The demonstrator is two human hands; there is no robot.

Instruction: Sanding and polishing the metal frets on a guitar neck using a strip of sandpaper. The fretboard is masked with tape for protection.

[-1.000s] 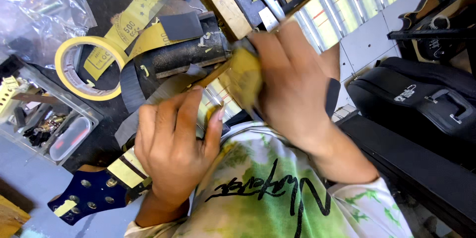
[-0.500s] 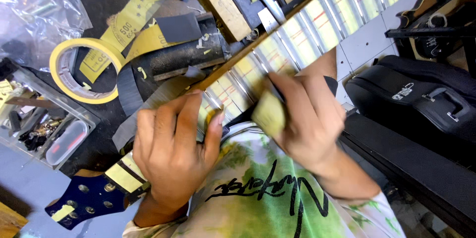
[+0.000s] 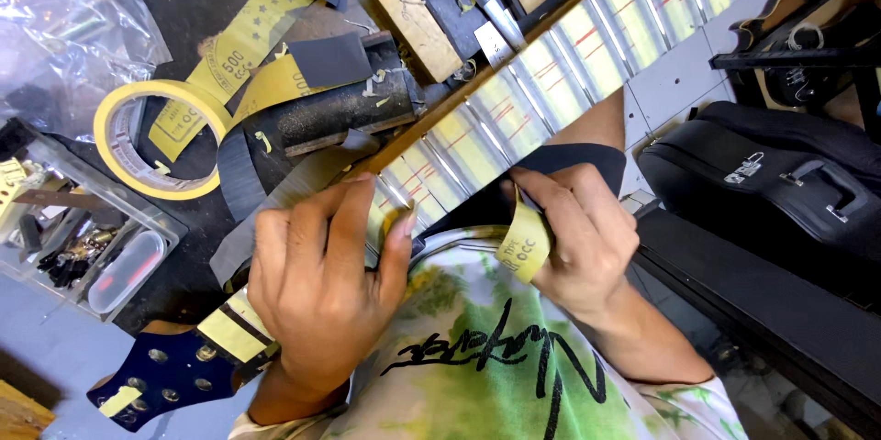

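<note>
Left hand [image 3: 317,289] clamps the guitar neck [image 3: 514,105] near the headstock [image 3: 151,380]; right hand [image 3: 583,238] pinches a folded sandpaper strip [image 3: 525,243], lifted just off the neck's near edge; frets beyond the grip are masked with tape, apparently unfinished; tape roll [image 3: 151,137] lies beyond.

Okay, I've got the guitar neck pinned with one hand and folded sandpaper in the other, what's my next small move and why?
Probably bring the folded sandpaper back up onto the taped fretboard. The right hand holds it just off the neck's near edge, touching no fret, while the left hand clamps the neck near the blue headstock, so the neck looks steady enough for a stroke.
</note>
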